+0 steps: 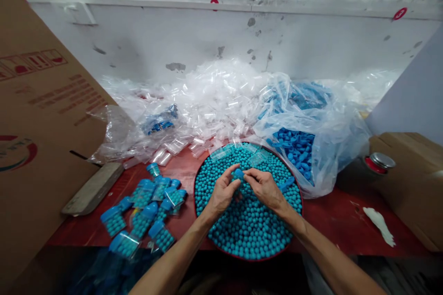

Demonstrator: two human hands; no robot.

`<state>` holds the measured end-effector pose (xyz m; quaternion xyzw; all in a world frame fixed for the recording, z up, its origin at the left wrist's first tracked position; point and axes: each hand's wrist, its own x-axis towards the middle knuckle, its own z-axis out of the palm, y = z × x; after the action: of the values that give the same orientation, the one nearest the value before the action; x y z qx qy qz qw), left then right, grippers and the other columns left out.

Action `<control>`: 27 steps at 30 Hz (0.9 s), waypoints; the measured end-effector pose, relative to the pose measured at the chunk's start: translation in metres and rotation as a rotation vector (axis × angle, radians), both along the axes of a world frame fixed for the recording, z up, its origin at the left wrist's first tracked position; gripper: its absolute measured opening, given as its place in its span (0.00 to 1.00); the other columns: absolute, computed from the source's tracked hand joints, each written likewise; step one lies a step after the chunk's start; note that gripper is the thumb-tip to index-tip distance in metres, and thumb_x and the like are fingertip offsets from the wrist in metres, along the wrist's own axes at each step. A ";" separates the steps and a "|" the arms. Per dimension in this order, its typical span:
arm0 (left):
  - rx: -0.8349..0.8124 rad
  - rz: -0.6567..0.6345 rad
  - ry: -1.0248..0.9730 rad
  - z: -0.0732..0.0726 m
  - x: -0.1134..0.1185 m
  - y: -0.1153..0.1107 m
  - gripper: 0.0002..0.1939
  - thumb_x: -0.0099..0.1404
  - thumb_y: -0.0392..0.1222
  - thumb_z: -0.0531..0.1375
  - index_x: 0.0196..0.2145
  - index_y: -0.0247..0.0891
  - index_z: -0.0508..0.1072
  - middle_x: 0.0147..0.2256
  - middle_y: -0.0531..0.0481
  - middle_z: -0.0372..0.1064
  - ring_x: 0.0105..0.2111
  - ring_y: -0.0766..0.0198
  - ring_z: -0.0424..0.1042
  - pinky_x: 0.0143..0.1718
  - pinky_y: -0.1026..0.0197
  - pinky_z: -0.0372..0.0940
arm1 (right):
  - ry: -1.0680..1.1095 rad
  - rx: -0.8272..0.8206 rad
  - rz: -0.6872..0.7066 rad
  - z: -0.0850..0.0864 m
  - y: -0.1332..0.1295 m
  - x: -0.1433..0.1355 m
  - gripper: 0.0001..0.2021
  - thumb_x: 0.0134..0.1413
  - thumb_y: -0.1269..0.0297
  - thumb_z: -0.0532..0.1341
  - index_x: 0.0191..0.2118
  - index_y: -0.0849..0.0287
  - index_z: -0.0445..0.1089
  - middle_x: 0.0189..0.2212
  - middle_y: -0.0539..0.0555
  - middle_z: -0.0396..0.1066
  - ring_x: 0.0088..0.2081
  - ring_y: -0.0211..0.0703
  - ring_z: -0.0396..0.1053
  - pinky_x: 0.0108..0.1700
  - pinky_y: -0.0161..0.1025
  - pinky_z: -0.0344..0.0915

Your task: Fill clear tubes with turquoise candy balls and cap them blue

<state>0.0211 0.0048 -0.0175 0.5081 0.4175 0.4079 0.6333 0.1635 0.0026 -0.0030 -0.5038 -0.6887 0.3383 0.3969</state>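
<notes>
My left hand point(223, 193) is closed around a small clear container with a blue cap point(238, 174), held above a round red-rimmed tray point(196, 193). The fingers of my right hand point(265, 189) pinch at the cap's right side. Small turquoise balls point(252, 239) fill the tray. A blue plastic piece point(286, 184) lies on the balls at the right, and some clear empty containers point(258, 157) rest at the far side. Left of the tray lies a pile of filled, blue-capped containers point(141, 221).
Clear plastic containers point(214, 96) are heaped along the wall. A plastic bag point(332, 147) holds blue caps point(294, 147). Cardboard boxes point(44, 115) flank the red table point(332, 221). A grey bar point(93, 189), a metal-lidded jar point(382, 161) and a white scrap point(379, 225) are also there.
</notes>
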 end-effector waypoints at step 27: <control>0.070 -0.001 0.021 0.004 -0.005 -0.020 0.24 0.59 0.41 0.52 0.53 0.42 0.54 0.31 0.53 0.62 0.20 0.74 0.57 0.20 0.69 0.56 | -0.104 0.091 0.140 -0.006 -0.016 -0.005 0.22 0.52 0.61 0.54 0.53 0.61 0.57 0.46 0.60 0.63 0.47 0.48 0.62 0.47 0.46 0.61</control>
<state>0.0163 -0.0153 -0.0137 0.5343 0.4095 0.4166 0.6109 0.1587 -0.0137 -0.0088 -0.4526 -0.7568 0.3068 0.3582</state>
